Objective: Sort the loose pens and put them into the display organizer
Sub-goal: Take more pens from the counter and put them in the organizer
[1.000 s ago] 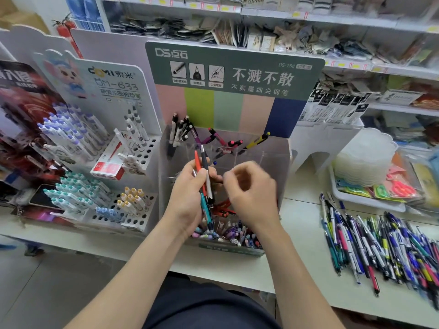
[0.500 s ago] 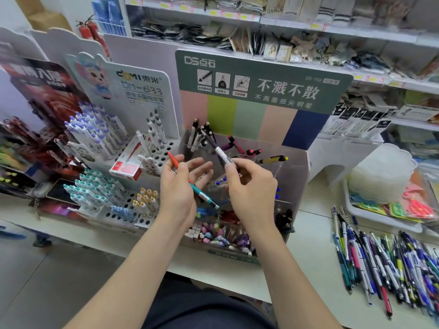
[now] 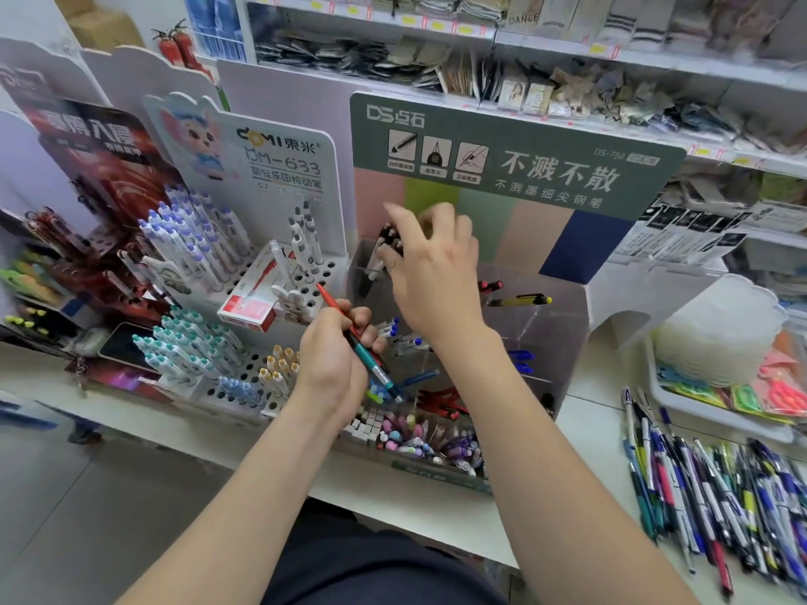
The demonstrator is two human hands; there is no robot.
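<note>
While L hand (image 3: 330,366) clenches 2 pens (image 3: 366,355), R hand (image 3: 436,272) over organizer (image 3: 561,338); R grip state unclear.

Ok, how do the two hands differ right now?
The left hand grips a red pen and a teal pen; the right hand reaches the black-capped pens, grip unclear. The left hand is low, at the front of the organizer; the right hand is higher, at its back-left compartment. Both are bare.
</note>
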